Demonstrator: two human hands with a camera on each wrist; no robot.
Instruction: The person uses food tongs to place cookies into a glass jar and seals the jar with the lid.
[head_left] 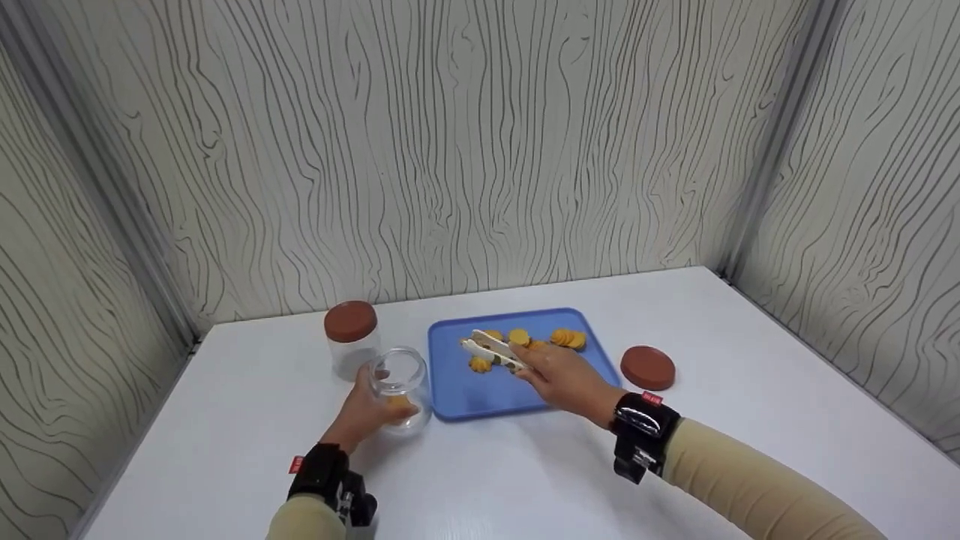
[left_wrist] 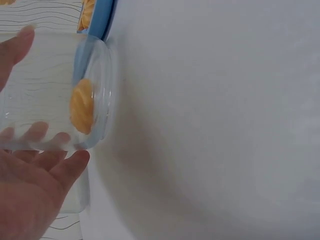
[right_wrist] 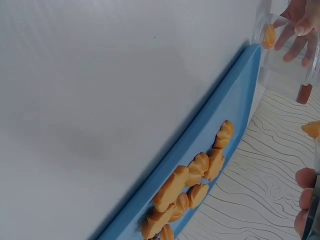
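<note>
Jar with red-brown lid (head_left: 352, 341): upright toward the back left corner of the white table (head_left: 465, 480), just behind the open jar and left of it. Blue tray (head_left: 487, 394): ridged yellow cookies (head_left: 568, 339) strewn over its back half, some near its back right corner. Loose red-brown lid (head_left: 649, 367): flat, just beyond the tray's right edge. Wood-grain panel (head_left: 450, 150): upright along the table's back edge.

Open clear jar (head_left: 401, 386): just beside the tray's left edge, mouth up, long axis near vertical; left hand (head_left: 366, 409) curled round it, thumb opposite fingers. White tongs (head_left: 491, 355): above the tray, long axis slanting, tips toward the tray's back left corner; pinched in the right hand (head_left: 566, 377), which covers part of the tray.

Left wrist view: single cookie (left_wrist: 81, 106) plain on the jar's base, partly hidden by fingers from the head. Right wrist view: another cookie (right_wrist: 311, 129) at the tongs' tips, unclear from the head. Loose lid: head view only.
</note>
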